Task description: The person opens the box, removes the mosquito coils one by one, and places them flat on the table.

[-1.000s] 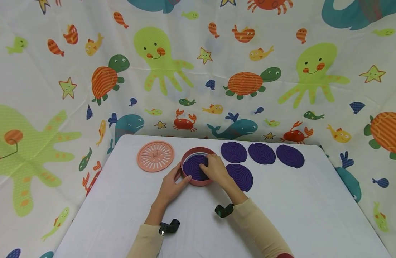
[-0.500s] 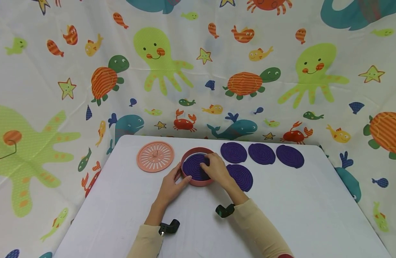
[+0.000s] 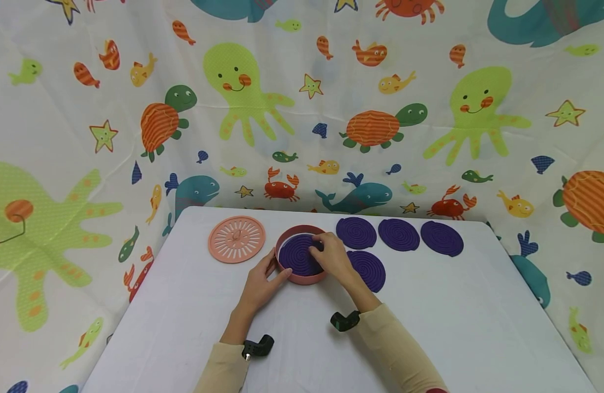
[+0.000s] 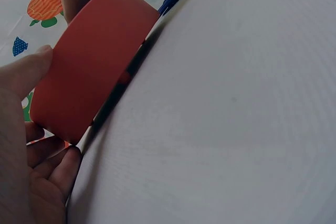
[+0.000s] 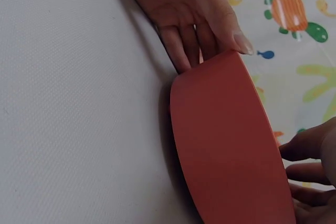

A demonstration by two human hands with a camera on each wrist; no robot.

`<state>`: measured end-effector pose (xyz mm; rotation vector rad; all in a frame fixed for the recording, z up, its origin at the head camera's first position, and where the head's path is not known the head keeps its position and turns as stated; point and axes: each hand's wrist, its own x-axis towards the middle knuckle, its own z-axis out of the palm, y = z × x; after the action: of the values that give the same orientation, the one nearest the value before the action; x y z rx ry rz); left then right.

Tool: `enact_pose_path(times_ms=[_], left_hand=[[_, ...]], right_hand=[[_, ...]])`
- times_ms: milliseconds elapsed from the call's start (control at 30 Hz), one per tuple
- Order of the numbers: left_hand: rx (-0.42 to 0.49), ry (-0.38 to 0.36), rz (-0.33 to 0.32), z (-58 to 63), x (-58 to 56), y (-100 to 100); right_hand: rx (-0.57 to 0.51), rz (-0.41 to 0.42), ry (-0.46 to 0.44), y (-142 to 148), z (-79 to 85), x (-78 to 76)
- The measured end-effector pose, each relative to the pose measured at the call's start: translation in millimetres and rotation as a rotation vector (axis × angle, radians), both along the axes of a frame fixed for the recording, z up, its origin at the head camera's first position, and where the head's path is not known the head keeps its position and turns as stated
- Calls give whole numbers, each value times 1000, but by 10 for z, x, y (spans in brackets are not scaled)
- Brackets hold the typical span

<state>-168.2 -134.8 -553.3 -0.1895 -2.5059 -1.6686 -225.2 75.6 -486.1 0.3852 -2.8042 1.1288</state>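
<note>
A round reddish-pink box (image 3: pixel 307 280) stands on the table, with a purple mosquito coil (image 3: pixel 297 255) lying inside it. My left hand (image 3: pixel 260 286) holds the box at its left side; in the left wrist view its thumb is up at the rim of the box (image 4: pixel 94 61) and its fingers lie low along the wall. Reaching in over the right rim, my right hand (image 3: pixel 333 258) has thumb and fingers bent at the coil's right edge. From the right wrist, the box wall (image 5: pixel 226 140) hides the coil and the right fingertips are at the rim.
Left of the box lies a pink slotted lid (image 3: pixel 237 235) with a small knob. Several more purple coils (image 3: pixel 399 234) lie flat to its right, one (image 3: pixel 371 271) partly behind the right wrist. A cloth printed with sea animals (image 3: pixel 312 120) hangs behind the white table (image 3: pixel 449 316).
My right thumb and fingers have slid slightly to the right over the coil, uncovering a little more of its spiral. The left hand and the box stay in place.
</note>
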Motion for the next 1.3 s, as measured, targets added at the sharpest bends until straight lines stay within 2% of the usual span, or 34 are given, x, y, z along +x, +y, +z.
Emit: enact_pose_path(times_ms=[233,467,833,1133,1300], left_hand=[[-9,-2,-4,1,6,-2],[-21,4,0,-12,4,-5],[10,7,-9,-3,0,4],[1,9,-7,-17,-8,2],[2,15,-9,-28,-13,2]], right_hand=[[-80,-21,-19,46,-35,-21],[-129,-22,-54,67,-1,-4],[-159,-21,-82,91,-13,0],[-195,-2,-129,137,20,15],[-196,12,-119,153,15,4]])
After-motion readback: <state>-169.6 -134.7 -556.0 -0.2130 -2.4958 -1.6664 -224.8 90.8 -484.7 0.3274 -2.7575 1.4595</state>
